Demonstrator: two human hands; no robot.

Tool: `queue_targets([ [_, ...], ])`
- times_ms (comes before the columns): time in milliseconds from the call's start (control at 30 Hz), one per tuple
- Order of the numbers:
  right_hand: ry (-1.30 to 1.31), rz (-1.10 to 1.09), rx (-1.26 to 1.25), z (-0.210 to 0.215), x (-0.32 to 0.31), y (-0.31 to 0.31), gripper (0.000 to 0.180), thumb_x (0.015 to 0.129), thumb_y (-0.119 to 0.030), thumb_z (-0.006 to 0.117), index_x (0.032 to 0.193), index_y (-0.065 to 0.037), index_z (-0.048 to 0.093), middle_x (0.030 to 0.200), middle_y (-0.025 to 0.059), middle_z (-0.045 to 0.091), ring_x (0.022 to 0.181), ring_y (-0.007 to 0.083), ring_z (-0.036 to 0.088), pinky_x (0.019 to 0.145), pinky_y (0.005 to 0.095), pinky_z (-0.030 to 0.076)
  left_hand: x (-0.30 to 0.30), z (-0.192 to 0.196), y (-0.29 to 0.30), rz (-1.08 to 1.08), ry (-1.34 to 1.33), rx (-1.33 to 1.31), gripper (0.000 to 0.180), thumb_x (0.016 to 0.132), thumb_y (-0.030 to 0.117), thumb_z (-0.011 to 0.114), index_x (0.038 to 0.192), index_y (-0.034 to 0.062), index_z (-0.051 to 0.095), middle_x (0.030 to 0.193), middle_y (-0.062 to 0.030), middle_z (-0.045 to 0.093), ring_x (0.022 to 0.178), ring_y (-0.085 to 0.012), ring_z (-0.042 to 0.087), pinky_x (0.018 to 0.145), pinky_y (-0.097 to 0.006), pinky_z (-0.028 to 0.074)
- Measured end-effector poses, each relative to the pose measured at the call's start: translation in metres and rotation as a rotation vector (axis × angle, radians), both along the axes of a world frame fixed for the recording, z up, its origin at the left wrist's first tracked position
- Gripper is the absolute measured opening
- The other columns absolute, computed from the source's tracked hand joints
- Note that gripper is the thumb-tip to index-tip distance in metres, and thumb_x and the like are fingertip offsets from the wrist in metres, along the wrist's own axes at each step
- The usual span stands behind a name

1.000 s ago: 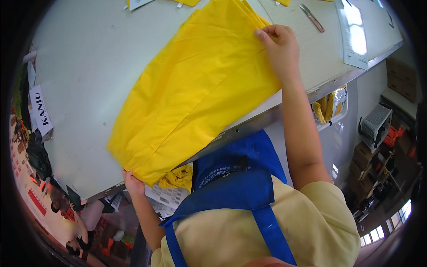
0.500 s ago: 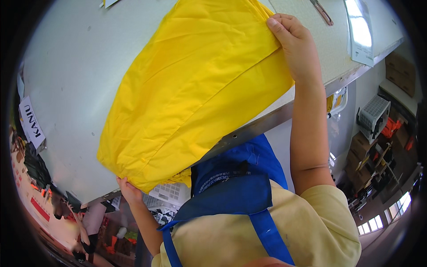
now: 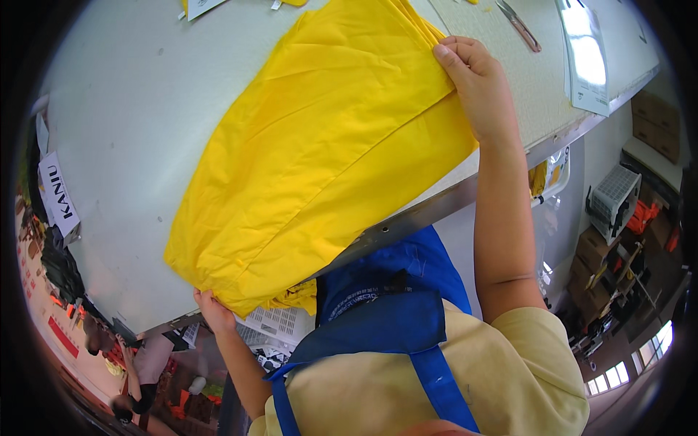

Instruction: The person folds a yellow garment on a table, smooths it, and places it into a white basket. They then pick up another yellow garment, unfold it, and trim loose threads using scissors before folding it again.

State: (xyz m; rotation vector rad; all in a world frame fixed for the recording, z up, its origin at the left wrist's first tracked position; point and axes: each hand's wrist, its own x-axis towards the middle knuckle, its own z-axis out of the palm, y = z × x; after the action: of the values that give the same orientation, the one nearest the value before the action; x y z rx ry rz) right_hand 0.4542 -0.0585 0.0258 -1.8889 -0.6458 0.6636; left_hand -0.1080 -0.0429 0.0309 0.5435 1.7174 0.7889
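A yellow cloth piece, seamed like part of a garment, lies stretched across the table, its near edge hanging over the front. My right hand pinches its upper right edge, thumb on top. At the lower left corner, my left hand grips the gathered end, with the fingers partly hidden by the fabric. A long seam runs slantwise between the two hands. The far end of the cloth runs out of view at the top.
The pale table has a metal front edge. Thread snips and a clear plastic sleeve lie at the far right. A white printed card stands at the left edge. Below are a white crate and a grey crate; another person is at lower left.
The view has shifted slightly, so the table items appear a little lower. Both hands keep their hold on the yellow cloth, which lies almost the same.
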Motion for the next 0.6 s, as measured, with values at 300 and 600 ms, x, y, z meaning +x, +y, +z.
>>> queue_targets([
  [300,-0.55,0.163,-0.115,0.014,0.0,0.032,0.023,0.079,-0.027,0.067,0.09,-0.007,0.069,0.097,0.0114,0.06,0.09,0.0268,0.056,0.081,0.0342,0.045,0.076,0.023,0.028,-0.394,1.002,0.348,0.056,0.083,0.0,0.049,0.135,0.0052,0.032,0.14,-0.0119,0.028,0.124,-0.0265,0.035,0.101,-0.038,0.032],
  [600,0.142,0.212,0.081,0.046,-0.017,0.028,0.023,0.084,-0.016,0.063,0.099,0.002,0.065,0.088,0.0028,0.064,0.08,0.0106,0.058,0.072,0.0241,0.045,0.297,0.059,0.074,-0.968,0.354,1.042,0.053,0.081,0.01,0.058,0.131,0.0038,0.04,0.132,-0.0152,0.04,0.119,-0.0278,0.04,0.097,-0.037,0.034],
])
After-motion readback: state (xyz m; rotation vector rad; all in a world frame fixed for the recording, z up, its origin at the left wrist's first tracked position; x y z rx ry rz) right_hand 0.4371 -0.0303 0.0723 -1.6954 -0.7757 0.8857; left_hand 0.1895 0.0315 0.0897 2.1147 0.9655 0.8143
